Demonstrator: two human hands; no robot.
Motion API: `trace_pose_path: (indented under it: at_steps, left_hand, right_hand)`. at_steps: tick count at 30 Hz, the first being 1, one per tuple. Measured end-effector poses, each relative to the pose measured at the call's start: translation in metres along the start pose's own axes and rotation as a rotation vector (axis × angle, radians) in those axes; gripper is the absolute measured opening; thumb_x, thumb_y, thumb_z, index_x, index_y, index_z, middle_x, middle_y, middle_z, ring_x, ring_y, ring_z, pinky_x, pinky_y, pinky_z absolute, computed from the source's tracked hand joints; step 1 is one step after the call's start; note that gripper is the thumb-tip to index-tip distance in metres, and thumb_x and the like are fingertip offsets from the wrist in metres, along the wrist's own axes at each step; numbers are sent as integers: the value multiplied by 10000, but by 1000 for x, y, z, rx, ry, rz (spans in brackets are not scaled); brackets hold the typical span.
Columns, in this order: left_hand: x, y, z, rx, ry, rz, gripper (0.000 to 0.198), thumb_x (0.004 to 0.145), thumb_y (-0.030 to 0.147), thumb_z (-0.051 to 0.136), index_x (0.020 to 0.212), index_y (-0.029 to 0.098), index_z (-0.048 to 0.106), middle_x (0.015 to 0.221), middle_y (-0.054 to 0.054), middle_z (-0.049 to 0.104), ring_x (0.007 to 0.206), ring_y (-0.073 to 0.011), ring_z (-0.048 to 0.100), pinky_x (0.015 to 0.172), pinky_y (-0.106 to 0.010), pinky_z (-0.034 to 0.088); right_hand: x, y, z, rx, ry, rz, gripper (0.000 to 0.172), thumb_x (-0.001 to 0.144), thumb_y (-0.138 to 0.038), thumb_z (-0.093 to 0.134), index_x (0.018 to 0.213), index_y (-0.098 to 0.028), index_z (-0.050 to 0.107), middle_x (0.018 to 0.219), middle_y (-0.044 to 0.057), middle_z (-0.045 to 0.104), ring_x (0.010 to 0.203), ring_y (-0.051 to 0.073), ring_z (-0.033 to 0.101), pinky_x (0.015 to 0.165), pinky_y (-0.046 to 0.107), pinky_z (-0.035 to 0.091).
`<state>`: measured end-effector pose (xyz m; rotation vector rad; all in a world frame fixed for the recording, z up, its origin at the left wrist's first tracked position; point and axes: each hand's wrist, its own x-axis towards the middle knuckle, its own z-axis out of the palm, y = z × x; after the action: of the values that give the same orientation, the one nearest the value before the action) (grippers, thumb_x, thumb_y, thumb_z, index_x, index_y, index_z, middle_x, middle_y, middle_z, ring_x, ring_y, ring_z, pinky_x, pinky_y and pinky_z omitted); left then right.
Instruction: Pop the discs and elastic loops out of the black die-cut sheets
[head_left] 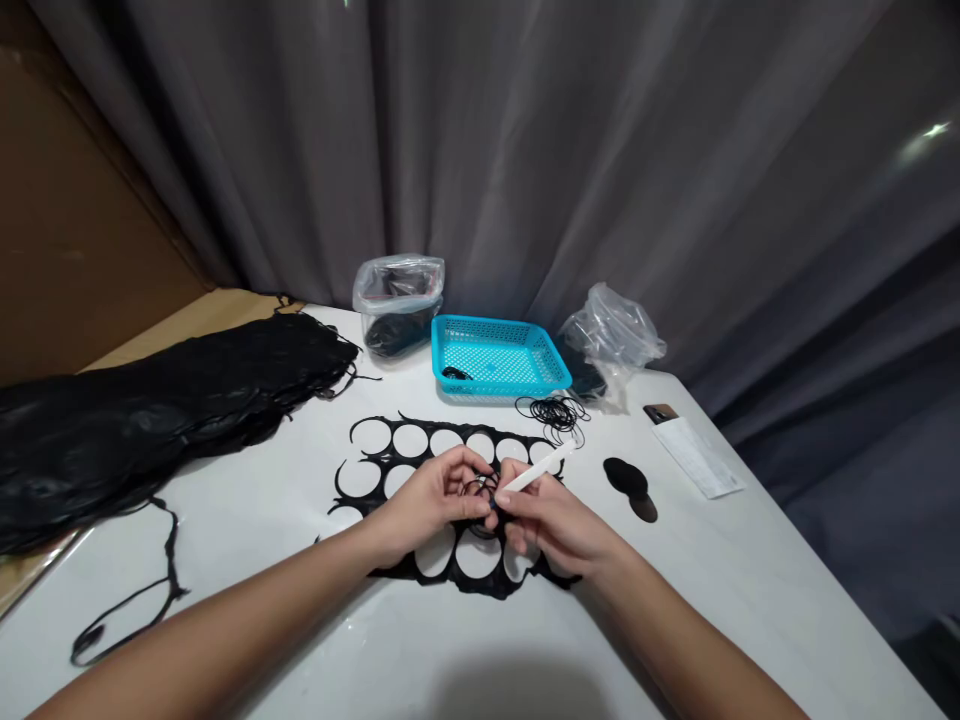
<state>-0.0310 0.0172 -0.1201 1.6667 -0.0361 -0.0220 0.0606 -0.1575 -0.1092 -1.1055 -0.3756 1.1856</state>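
Note:
My left hand [427, 495] pinches thin black rings [480, 487] between thumb and fingers, above the middle of a black sheet [501, 585] cut with rows of round holes. Close beside it, my right hand [559, 525] grips a slim white stick [541, 468], which slants up and to the right. The right fingertips meet the rings too, and fingers partly hide what lies between the hands. Just beyond the right hand lies a loose heap of thin black rings [556, 412].
Behind stands a blue perforated basket [510, 388] with a few black rings inside, between two clear plastic bags [401, 300] holding black items. Black sheets [150, 400] are piled left. Dark round pieces [625, 476], a paper slip [697, 458] and a small dark object [660, 412] lie right.

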Motion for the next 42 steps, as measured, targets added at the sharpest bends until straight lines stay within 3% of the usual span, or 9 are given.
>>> trace_pose_path:
  at_steps: [3, 5, 8, 11, 13, 18, 23, 37, 42]
  left_hand:
    - [15, -7, -11, 73, -11, 17, 244, 901, 327, 625, 1034, 129, 573, 826, -63, 671, 773, -185, 680, 706, -295, 523]
    - [20, -12, -18, 177, 74, 34, 198, 892, 273, 611, 1030, 132, 593, 879, -70, 661, 815, -189, 664, 747, -315, 521]
    - [12, -16, -17, 383, 218, 76, 199, 908, 196, 541, 1093, 168, 608, 1071, -87, 615, 1017, -230, 606, 912, -401, 481]
    - [-15, -19, -3, 549, 179, 130, 218, 930, 167, 494, 1078, 200, 652, 1125, -82, 600, 1086, -258, 568, 973, -455, 450]
    - [-35, -26, 8, 691, 99, 178, 256, 935, 163, 519, 1148, 195, 657, 1236, -100, 604, 1173, -289, 555, 1031, -492, 423]
    - [-63, -49, 20, 1288, 0, 320, 529, 964, 258, 566, 1470, 173, 438, 1554, -139, 393, 1430, -329, 368, 1153, -536, 316]
    - [-64, -54, 19, 1350, 37, 328, 523, 964, 272, 540, 1472, 196, 439, 1573, -114, 370, 1452, -310, 342, 1150, -508, 329]
    - [-64, -56, 21, 1396, 49, 330, 580, 970, 322, 527, 1511, 170, 385, 1585, -97, 348, 1455, -301, 338, 1169, -492, 304]
    - [-64, -56, 22, 1391, 50, 313, 616, 937, 298, 565, 1514, 183, 381, 1594, -107, 328, 1469, -320, 302, 1157, -510, 327]
  right_hand:
    - [0, -1, -9, 116, 0, 78, 376, 724, -305, 832, 802, -194, 482, 822, 36, 649, 668, 99, 547, 461, 153, 321]
    - [3, -2, -17, 173, 31, 80, 372, 704, -275, 832, 814, -200, 484, 884, 46, 656, 647, 92, 501, 465, 171, 299]
    - [9, -2, -28, 184, 179, -57, 361, 705, -290, 820, 789, -208, 478, 905, 43, 661, 653, 105, 482, 540, 214, 362]
    - [15, 5, -36, -82, 296, -210, 329, 769, -355, 780, 740, -193, 495, 913, 43, 675, 711, 124, 516, 650, 252, 404]
    - [15, 13, -37, -362, 281, -229, 277, 814, -370, 737, 747, -182, 546, 920, 51, 686, 750, 143, 544, 687, 272, 408]
    - [10, 29, -28, -792, 205, -234, 126, 874, -267, 627, 783, -179, 610, 920, 44, 702, 874, 188, 619, 794, 309, 438]
    - [10, 32, -23, -935, 211, -303, 139, 882, -226, 613, 749, -188, 597, 862, 19, 681, 850, 176, 623, 789, 297, 437]
    - [12, 35, -26, -1015, 213, -357, 145, 907, -207, 605, 766, -197, 575, 848, 6, 654, 839, 166, 606, 788, 284, 434]
    - [6, 46, -20, -1232, 161, -523, 130, 955, -182, 544, 826, -197, 553, 870, 33, 637, 832, 180, 575, 766, 295, 443]
